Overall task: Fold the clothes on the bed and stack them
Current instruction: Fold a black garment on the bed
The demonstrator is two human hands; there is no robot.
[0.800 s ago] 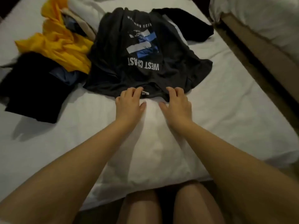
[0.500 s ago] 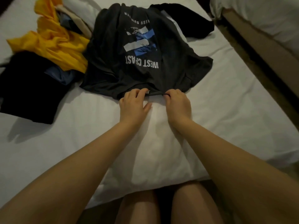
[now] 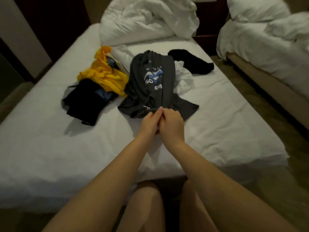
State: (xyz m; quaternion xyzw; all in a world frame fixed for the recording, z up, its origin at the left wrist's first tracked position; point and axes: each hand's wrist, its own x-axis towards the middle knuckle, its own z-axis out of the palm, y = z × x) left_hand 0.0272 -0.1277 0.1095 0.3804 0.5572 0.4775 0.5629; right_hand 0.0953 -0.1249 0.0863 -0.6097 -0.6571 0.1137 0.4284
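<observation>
A dark grey T-shirt point(image 3: 160, 91) with a blue and white print lies bunched in the middle of the white bed point(image 3: 50, 148). My left hand point(image 3: 148, 121) and my right hand point(image 3: 172, 124) are pressed close together at its near edge, both pinching the fabric there. To the left sits a heap with a yellow garment point(image 3: 103, 76), a black garment point(image 3: 83, 101) and a bit of blue cloth point(image 3: 102, 94). A white garment point(image 3: 184, 79) shows behind the T-shirt on the right. A black piece of clothing point(image 3: 190, 61) lies further back.
A crumpled white duvet point(image 3: 147, 20) fills the head of the bed. A second bed point(image 3: 267, 41) with white bedding stands to the right, across a narrow strip of floor point(image 3: 267, 118). My bare knees are at the bed's near edge.
My hands came together from a spread position along the T-shirt's near edge, gathering the fabric so the shirt is narrower and wrinkled. The camera view pulled back and tilted up.
</observation>
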